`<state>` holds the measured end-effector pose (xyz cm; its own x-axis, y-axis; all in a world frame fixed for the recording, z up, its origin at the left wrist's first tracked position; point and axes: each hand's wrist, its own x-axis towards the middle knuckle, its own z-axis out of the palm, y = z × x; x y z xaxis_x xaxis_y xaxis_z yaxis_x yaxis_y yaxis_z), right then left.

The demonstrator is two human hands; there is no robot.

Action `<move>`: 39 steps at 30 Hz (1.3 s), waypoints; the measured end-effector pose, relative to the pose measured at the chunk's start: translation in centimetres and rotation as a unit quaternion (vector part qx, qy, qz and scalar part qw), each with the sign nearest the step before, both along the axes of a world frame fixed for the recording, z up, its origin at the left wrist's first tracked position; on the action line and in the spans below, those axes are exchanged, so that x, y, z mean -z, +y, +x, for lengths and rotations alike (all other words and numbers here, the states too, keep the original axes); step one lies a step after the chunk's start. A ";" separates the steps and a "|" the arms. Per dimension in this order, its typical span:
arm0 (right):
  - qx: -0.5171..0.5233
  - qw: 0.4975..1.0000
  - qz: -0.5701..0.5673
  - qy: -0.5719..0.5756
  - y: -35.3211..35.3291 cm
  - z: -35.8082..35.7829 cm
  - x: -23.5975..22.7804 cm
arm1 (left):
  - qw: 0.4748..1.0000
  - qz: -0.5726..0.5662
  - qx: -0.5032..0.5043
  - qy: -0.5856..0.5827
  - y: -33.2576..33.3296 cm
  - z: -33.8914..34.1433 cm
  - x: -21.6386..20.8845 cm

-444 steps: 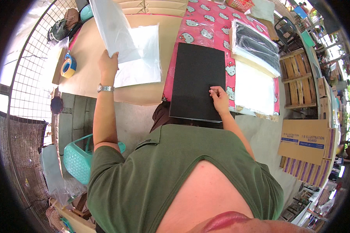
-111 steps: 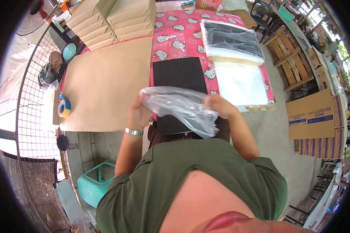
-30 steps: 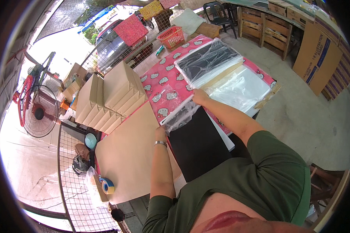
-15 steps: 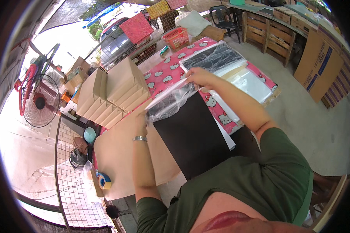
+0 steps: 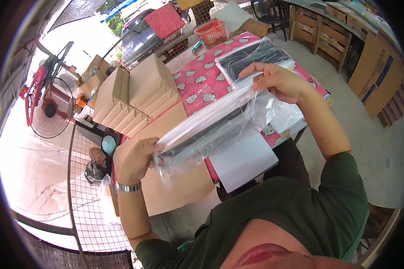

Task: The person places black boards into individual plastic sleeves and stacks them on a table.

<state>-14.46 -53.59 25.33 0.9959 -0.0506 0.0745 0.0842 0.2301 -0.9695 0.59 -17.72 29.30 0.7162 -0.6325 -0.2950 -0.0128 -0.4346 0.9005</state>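
A clear plastic sleeve [image 5: 202, 141] with something black inside is stretched slantwise between my hands, raised above the table. My left hand [image 5: 139, 161] pinches its near-left corner, with a metal watch band on the wrist. At the far right end my right hand [image 5: 280, 83] grips the sleeve between thumb and fingers, the index finger reaching out. Beneath the sleeve, a white sheet or board [image 5: 244, 163] lies at the near table edge. A stack of black boards in plastic [image 5: 256, 56] sits beyond my right hand. More clear plastic [image 5: 285, 119] lies below that hand.
Brown folded cardboard stacks [image 5: 150, 89] stand at the left on the pink patterned tablecloth [image 5: 191, 80], behind a flat brown sheet [image 5: 184, 188]. A red basket [image 5: 212, 32] is at the far end. A fan [image 5: 51, 107] and wire mesh [image 5: 87, 193] stand left; cardboard [image 5: 379, 76] leans right.
The sleeve has been lifted and spread wider, my left hand moving left and my right hand right. The large black sheet no longer hangs below it; the white sheet beneath now shows.
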 end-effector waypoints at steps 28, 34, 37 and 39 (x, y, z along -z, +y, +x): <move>0.045 0.940 0.259 0.219 -3.3 5.5 31.3 | 0.827 -0.186 -0.196 0.492 0.3 9.8 36.7; 0.054 0.989 0.054 0.129 -3.7 5.1 29.3 | 0.986 -0.058 -0.143 0.068 1.6 8.4 37.7; 0.106 0.988 0.101 -0.048 -1.9 6.6 23.5 | 0.880 -0.444 -0.125 0.117 -2.0 8.3 30.4; 0.118 0.992 -0.030 -0.041 -2.1 9.1 22.5 | 0.854 -0.475 -0.117 0.179 -4.7 8.8 27.4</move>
<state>-5.32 -55.71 2.84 0.9472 -0.2753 0.1642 0.2077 0.1370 -0.9685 9.43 -22.45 1.87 0.8271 -0.5603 0.0447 0.3246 0.5410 0.7759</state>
